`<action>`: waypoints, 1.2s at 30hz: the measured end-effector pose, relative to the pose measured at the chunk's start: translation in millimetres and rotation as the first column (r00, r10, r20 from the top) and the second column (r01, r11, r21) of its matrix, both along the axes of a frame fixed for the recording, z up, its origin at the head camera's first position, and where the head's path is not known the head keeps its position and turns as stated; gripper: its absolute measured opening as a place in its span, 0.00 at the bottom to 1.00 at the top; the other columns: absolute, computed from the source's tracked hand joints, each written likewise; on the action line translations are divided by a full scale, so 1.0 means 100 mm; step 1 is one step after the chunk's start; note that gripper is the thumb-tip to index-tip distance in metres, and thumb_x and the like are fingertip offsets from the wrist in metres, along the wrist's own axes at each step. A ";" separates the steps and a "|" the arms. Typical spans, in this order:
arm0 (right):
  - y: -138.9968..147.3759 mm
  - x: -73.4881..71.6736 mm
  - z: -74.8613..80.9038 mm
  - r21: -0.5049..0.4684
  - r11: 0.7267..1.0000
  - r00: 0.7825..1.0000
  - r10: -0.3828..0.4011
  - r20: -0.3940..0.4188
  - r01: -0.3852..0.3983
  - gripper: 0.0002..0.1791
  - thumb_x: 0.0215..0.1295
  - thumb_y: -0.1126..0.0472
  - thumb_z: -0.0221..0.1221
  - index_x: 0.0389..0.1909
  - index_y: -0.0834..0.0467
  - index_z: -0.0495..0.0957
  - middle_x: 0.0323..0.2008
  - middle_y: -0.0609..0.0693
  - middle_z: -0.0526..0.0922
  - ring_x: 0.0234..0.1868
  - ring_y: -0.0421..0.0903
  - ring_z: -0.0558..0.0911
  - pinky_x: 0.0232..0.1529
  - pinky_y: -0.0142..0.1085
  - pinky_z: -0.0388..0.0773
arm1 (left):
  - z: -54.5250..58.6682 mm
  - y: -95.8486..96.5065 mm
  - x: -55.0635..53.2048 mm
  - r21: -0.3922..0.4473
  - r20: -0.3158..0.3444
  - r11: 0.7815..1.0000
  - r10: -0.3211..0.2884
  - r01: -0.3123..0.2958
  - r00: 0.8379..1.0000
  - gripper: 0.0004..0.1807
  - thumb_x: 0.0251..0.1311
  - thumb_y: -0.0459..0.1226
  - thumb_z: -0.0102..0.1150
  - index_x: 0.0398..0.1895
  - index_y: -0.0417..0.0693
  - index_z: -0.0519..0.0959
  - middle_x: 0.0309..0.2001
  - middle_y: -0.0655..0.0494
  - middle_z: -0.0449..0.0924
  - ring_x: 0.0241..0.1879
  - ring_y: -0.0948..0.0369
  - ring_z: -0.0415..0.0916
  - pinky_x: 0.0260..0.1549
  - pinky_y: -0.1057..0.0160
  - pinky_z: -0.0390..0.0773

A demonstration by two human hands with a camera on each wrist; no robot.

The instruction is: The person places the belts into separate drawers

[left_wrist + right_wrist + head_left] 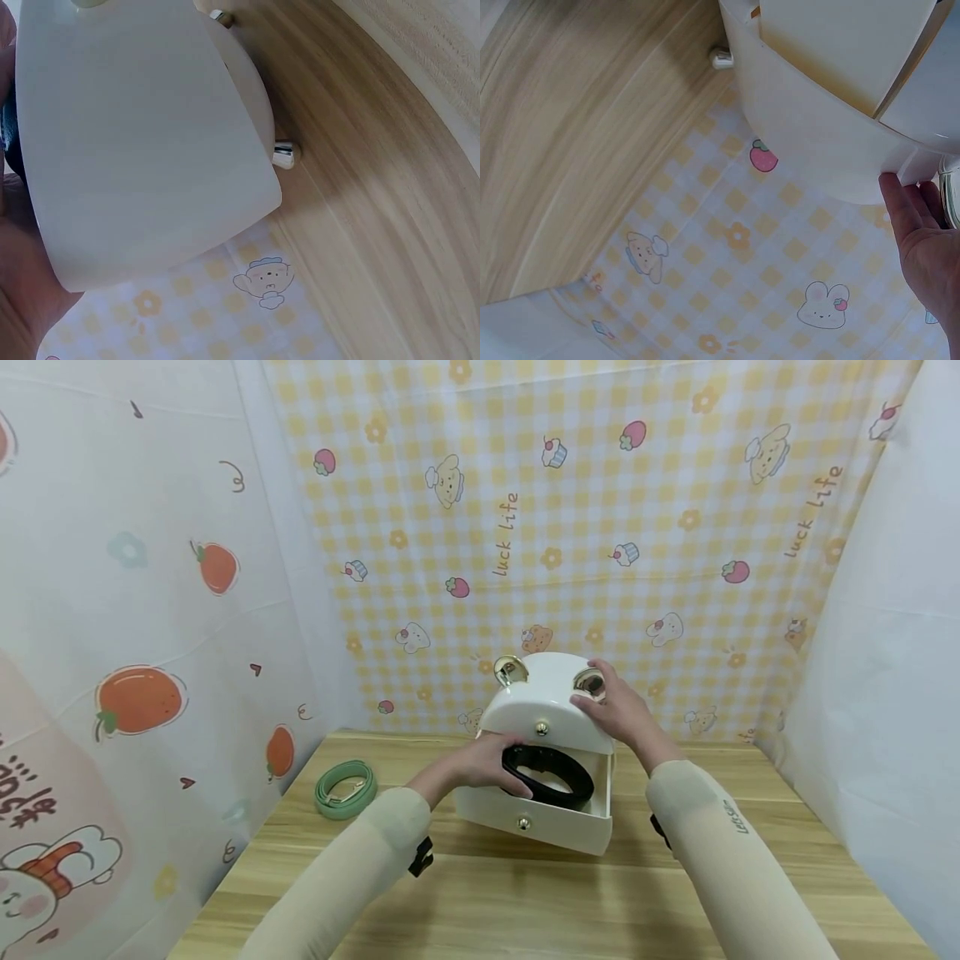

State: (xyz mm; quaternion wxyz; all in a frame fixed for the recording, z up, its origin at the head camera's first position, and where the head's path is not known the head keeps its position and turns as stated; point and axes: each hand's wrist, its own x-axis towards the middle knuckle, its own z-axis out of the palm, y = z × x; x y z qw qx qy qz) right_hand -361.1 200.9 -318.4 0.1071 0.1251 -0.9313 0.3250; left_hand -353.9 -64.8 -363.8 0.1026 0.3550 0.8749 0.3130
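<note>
Black belt (568, 793) in drawer (558, 833), left hand (483, 762) gripping.

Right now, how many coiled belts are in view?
2: a green belt lies at left on the table, and a black belt is in the open drawer of the white box, in the left hand's grip. The box could hide others.

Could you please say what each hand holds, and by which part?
Left hand: coiled black belt, by its left end. Right hand: glossy white rounded box, by its top right.
</note>
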 end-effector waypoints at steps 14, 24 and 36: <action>0.00 0.01 -0.01 -0.010 1.000 1.000 -0.011 0.008 0.011 0.42 0.71 0.45 0.57 0.77 0.55 0.47 0.56 0.70 0.74 0.51 0.65 0.78 0.55 0.60 0.70 | 0.15 -0.03 0.07 -0.111 0.052 0.994 0.026 -0.020 0.998 0.42 0.53 0.46 0.75 0.70 0.45 0.68 0.68 0.48 0.69 0.68 0.50 0.64 0.65 0.51 0.64; -0.01 0.00 0.00 -0.001 1.000 1.000 -0.015 0.015 0.015 0.42 0.71 0.45 0.57 0.77 0.55 0.47 0.55 0.70 0.74 0.50 0.64 0.78 0.55 0.59 0.71 | 0.28 -0.19 0.14 -0.027 0.046 0.999 0.037 -0.036 0.998 0.38 0.57 0.48 0.70 0.69 0.45 0.70 0.66 0.49 0.71 0.66 0.51 0.66 0.65 0.50 0.65; 0.00 -0.01 -0.02 -0.006 1.000 0.999 -0.023 0.034 0.023 0.43 0.71 0.44 0.56 0.77 0.54 0.47 0.56 0.69 0.73 0.51 0.64 0.78 0.55 0.59 0.71 | 0.27 -0.26 0.25 0.217 0.010 0.970 0.109 -0.109 0.994 0.35 0.61 0.45 0.68 0.69 0.42 0.70 0.63 0.45 0.73 0.60 0.54 0.69 0.56 0.52 0.73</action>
